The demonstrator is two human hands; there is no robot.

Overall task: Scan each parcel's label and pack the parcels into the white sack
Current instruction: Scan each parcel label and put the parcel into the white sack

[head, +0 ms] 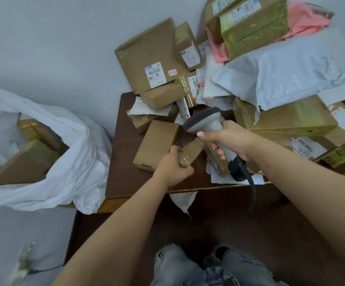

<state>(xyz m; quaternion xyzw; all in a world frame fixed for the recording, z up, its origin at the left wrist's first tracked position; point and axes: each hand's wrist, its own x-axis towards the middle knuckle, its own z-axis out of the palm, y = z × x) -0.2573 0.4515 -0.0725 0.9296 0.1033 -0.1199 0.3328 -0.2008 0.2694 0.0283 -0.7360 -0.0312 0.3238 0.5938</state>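
Left hand (172, 169), just below the middle of the frame, has its fingers curled round a small taped brown parcel (189, 154) that we hold just over the desk (126, 174). Our right hand (228, 139), right of centre, grips the handle of a grey scanner (205, 120), whose head points up and left, toward the heap; its black cable (242, 172) drops off the desk's near edge. Touching the small parcel on its left lies a plain cardboard box (156, 144). Behind it, across the upper right of the frame, we see a pile of boxes, a pale plastic mailer (281, 73) and a pink bag (305, 19). At the left edge sits the white sack (78, 162), open, with brown boxes (26, 162) inside.
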